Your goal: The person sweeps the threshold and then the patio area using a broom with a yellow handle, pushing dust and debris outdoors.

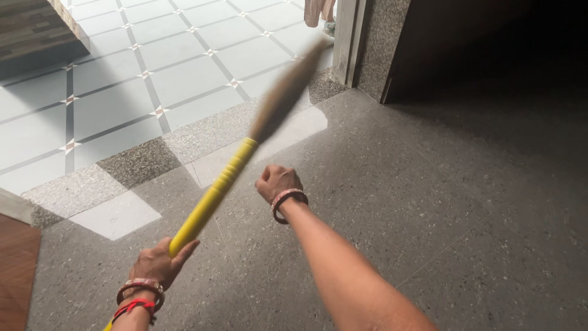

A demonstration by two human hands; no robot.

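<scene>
My left hand (158, 263) grips the lower end of a broom's yellow handle (214, 195), which slants up and to the right. The broom's brown bristle head (286, 91) is blurred with motion, raised over the floor near the doorway. My right hand (277, 182) is held out in front of me as a closed fist, just right of the handle and not touching it. Nothing shows in that fist. Bangles sit on both wrists.
Speckled grey stone floor (429, 202) lies under me. Pale tiled floor (122, 92) with diamond insets spreads to the upper left. A stone door post (367, 43) and a dark doorway (490, 49) stand upper right. A wooden edge (15, 257) lies at left.
</scene>
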